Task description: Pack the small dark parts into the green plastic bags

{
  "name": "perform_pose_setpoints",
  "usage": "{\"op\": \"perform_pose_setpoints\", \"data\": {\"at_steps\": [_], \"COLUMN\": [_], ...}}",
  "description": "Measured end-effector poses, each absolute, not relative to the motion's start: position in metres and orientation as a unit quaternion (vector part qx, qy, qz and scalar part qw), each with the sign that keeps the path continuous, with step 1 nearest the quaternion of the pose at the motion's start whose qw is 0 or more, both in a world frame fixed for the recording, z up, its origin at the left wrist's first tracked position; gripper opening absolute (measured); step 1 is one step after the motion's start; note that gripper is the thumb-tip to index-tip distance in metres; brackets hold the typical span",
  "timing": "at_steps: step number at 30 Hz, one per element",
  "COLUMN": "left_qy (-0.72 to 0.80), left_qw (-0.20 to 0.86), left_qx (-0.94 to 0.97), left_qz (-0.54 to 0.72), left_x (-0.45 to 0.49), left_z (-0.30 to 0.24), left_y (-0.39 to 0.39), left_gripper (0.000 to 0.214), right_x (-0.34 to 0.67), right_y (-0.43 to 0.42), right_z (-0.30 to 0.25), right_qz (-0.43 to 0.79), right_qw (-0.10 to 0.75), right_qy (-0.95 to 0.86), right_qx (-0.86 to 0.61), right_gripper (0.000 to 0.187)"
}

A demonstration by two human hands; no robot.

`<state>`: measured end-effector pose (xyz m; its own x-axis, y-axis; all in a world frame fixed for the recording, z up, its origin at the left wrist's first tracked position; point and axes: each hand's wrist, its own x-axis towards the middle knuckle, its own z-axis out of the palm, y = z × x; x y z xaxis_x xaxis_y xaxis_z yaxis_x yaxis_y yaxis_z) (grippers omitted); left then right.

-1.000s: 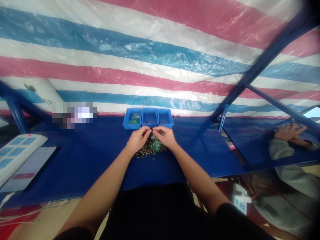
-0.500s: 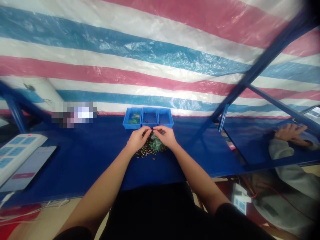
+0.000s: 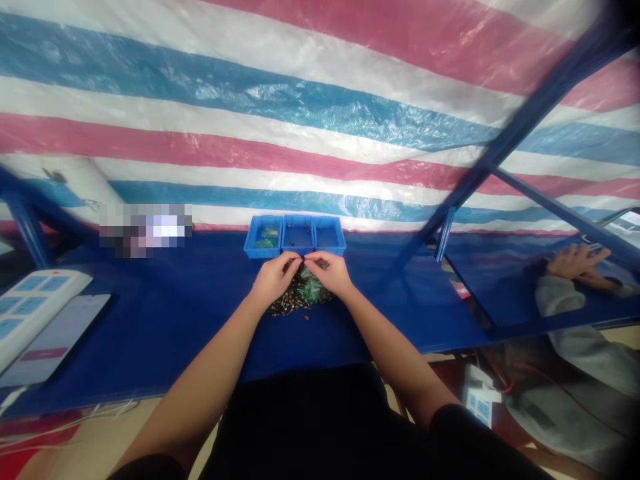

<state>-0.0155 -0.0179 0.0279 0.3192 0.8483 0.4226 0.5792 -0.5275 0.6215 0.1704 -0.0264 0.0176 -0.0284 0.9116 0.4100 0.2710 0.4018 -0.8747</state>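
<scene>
**A:** What are the hands up to?

**B:** The left hand (image 3: 274, 279) and the right hand (image 3: 330, 273) are both curled nearly closed, with their fingertips (image 3: 295, 259) pinched in close together just above a pile (image 3: 295, 301) of small parts. Anything between those fingers is too small to make out, so I can't say what either hand has hold of.

**A:** Where's the pile?

**B:** On the blue surface (image 3: 165, 320), right beneath the hands. It's a loose heap of small metal-tipped pieces with green bits (image 3: 313, 290) mixed in.

**A:** What's just past it?

**B:** A blue tray (image 3: 325, 251) with three compartments, just beyond the hands. Green bits sit in the left compartment and a few dark pieces in the middle one.

**A:** Anything else nearby?

**B:** Well off to the left, a power strip (image 3: 30, 307) lies beside a phone (image 3: 55, 340). Far to the right, a co-worker's hand (image 3: 575, 261) rests on a blue panel (image 3: 500, 293), with a grey sleeve (image 3: 555, 297) behind it.
</scene>
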Motion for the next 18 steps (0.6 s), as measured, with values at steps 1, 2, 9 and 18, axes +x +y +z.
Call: {"op": "perform_pose_setpoints", "data": {"at_steps": [1,2,9,18], "left_qy": [0.45,0.447,0.443,0.45], "left_qw": [0.183,0.185,0.172,0.191], "left_qx": [0.79,0.789,0.794,0.784], "left_qz": [0.375,0.378,0.38,0.383], "left_x": [-0.0154,-0.0153,-0.0151,-0.0153], "left_z": [0.0282,0.0284,0.0275,0.0262], "left_y": [-0.0182,-0.0185,-0.0173,-0.0172], "left_gripper": [0.031,0.031,0.03,0.032], "right_x": [0.1708,0.1712,0.1712,0.1711], "right_y": [-0.0264,-0.0264,-0.0275,-0.0261], "right_z": [0.0177,0.0178,0.0198,0.0184], "right_qz": [0.302,0.301,0.303,0.305], "right_qw": [0.528,0.529,0.527,0.532], "right_qy": [-0.649,-0.647,-0.65,-0.643], "right_qx": [-0.457,-0.459,-0.457,-0.458], "right_gripper": [0.025,0.025,0.027,0.026]}}
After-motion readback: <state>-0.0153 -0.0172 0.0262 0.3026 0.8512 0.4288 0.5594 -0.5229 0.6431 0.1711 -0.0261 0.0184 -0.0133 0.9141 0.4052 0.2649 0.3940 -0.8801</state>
